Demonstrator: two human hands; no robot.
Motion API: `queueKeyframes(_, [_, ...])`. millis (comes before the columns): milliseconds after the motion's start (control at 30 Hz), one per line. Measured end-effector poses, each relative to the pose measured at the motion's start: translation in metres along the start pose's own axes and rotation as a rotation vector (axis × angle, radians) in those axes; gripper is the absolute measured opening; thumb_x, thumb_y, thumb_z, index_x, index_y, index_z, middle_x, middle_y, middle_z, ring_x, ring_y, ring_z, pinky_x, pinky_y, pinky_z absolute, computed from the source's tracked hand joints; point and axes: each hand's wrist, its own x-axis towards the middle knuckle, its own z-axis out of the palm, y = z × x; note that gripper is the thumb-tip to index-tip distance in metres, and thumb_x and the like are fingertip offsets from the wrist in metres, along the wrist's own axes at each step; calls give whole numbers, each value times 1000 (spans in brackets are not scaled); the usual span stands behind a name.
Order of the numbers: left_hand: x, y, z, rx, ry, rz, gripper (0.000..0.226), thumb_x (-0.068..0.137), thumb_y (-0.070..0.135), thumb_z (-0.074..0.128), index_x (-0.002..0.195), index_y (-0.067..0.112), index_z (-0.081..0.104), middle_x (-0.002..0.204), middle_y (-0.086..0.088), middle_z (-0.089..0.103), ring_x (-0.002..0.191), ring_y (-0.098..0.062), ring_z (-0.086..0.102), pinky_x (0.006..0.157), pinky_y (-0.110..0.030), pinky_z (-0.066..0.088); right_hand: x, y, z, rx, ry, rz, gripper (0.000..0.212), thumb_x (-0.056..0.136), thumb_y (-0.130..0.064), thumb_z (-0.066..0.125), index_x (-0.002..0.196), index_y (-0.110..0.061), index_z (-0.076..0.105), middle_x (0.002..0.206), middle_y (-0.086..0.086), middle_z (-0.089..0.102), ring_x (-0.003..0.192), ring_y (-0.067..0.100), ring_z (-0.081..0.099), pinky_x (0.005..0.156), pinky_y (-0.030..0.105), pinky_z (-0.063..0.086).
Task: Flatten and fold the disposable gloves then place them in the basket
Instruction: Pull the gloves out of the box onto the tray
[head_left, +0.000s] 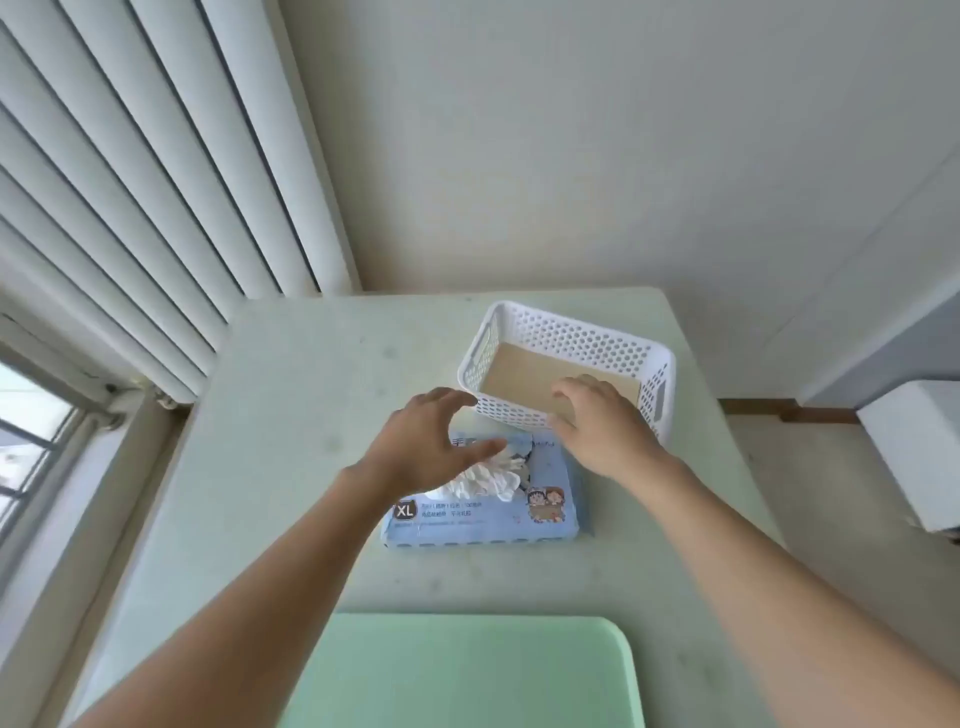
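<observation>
A light blue pack of disposable gloves (540, 512) lies on the table, marked XL. Crumpled white gloves (485, 480) stick out of its top opening. My left hand (421, 441) hovers over the pack's left part with fingers spread and relaxed, holding nothing. My right hand (605, 428) is over the pack's far right corner, in front of the basket, fingers loosely bent and empty. The white perforated basket (571, 332) stands just behind the pack, with a brown sheet on its bottom.
A pale green mat (467, 670) lies at the table's near edge. The white table (291, 415) stands in a corner, with vertical blinds (130, 182) and a window to the left. A white appliance (914, 457) is on the floor at right.
</observation>
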Motion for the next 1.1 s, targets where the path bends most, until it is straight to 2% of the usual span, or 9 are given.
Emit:
queueKeyframes(100, [1,-11,25,251,-94,114,122,61,99,53,159,30,25,163,7,31,150,-20,26,121,-52,25,0,31,14,-118,57,39,38,102,-41,50,132,-19,57,129,3,63,113,29,61,92,43,52])
queueKeyframes(233, [-5,-25,53,355,-14,162,146,44,103,56,161,34,5,167,10,16,155,-21,9,124,-61,10,-11,54,35,-319,107,83,16,102,-30,51,95,-17,56,106,9,68,96,36,65,74,37,49])
queueKeyframes(400, [-30,-2,81,381,284,326,122,62,100,42,158,28,25,165,3,27,155,-24,15,123,-60,11,-52,64,58,-435,267,121,9,101,-18,53,93,-14,56,103,13,65,97,37,64,70,34,36])
queueKeyframes(500, [-67,12,107,281,348,413,94,67,89,54,137,26,55,143,3,49,137,-24,41,115,-49,32,-105,68,71,-385,330,146,9,98,-16,55,90,-13,54,102,13,65,96,37,64,71,34,37])
queueKeyframes(600, [-123,23,136,270,229,428,71,66,83,63,114,30,66,120,8,57,112,-18,54,97,-41,46,-170,69,83,-328,365,190,13,94,-12,55,84,-12,47,88,9,57,84,34,59,68,34,37])
queueKeyframes(700, [-169,25,162,301,36,354,59,70,80,69,108,35,67,112,16,60,106,-10,58,90,-34,49,-217,65,90,-249,339,187,16,90,-11,57,81,-13,44,84,5,52,77,31,53,66,33,37])
queueKeyframes(833, [-202,28,178,356,15,323,62,84,75,59,130,34,62,133,13,59,121,-12,55,102,-36,46,-261,53,90,-92,115,177,8,84,-14,62,81,-12,55,81,4,60,71,24,58,60,29,40])
queueKeyframes(933, [-215,23,176,413,31,255,62,94,62,57,146,28,51,147,8,49,132,-17,49,108,-40,42,-287,41,91,-57,-19,235,22,81,-23,73,79,-7,57,71,8,62,56,24,57,57,29,45])
queueKeyframes(1100, [-221,2,168,452,25,118,68,98,62,49,154,27,40,156,4,40,142,-22,39,113,-43,37,-304,3,100,-244,435,90,30,88,-31,72,105,-10,59,105,11,65,96,34,65,73,35,46])
